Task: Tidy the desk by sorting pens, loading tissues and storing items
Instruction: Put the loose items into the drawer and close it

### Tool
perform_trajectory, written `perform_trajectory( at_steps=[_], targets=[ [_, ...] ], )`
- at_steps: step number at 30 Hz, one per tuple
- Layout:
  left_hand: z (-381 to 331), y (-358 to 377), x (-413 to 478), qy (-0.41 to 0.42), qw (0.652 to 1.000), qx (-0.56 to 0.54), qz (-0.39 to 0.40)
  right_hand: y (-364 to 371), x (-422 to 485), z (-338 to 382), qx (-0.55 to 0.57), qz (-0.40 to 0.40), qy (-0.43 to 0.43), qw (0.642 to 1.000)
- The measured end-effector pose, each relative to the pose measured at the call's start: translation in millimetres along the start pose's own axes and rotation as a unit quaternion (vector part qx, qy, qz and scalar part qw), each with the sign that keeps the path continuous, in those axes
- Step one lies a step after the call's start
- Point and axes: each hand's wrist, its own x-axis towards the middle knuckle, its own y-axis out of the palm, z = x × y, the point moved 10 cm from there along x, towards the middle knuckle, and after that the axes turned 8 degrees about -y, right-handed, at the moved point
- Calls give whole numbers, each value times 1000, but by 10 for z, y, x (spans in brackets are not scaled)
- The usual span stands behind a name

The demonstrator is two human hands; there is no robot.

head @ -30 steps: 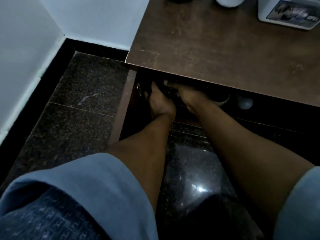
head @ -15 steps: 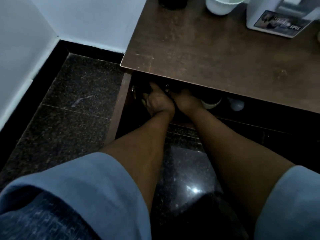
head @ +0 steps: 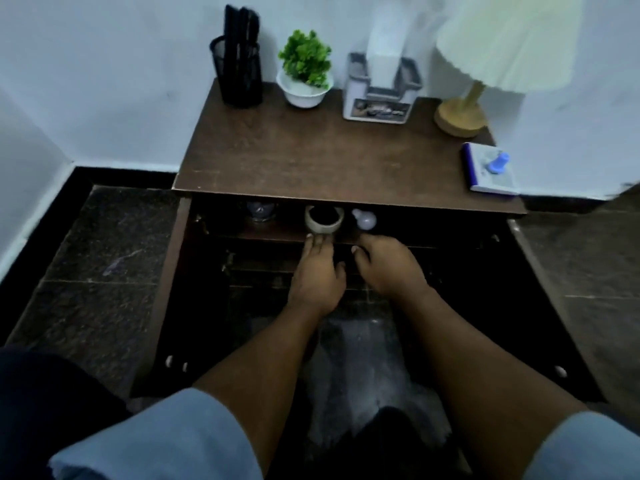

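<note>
Judging by the brown wooden surface, mostly done. Far left, upright in a black mesh pen cup: dark pens, seemingly sorted. Next along, a green plant in a white pot, then a white-and-grey tissue box, loaded, with a tall white tissue sheet sticking up. Further right, a cream-shaded lamp on a wooden base and a blue-edged white pad with a small blue object on top, possibly left to store. Below, between cabinet doors swung wide, on the dark shelf: a dark glass jar, a round pale cup with a dark inside, a white bulb-shaped thing. Storing probably near its end; doors not yet closed.

Left hand: grip spread, fingers straight, tips at the shelf edge just under the pale cup, holding nothing. Right hand: fingers bent downward just below the bulb-shaped thing, nothing visible in them; underside hidden, so impossible to tell whether empty.
</note>
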Motion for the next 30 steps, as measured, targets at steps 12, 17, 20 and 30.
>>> perform_trajectory(
  at_steps=[12,17,20,30],
  targets=[
    [-1975,-232,-225,287,952,104,-33,-1669,-518,-1127,-38,-240,69,968],
    [-2388,-27,50,272,948,168,-8,-1949,-385,-1658,7,-279,107,954],
    [-2417,173,343,214,960,181,22,-1959,-216,-1883,73,-298,135,942],
    [-2477,551,739,35,992,-103,60,-1738,220,-2264,163,-232,156,946]
  ],
)
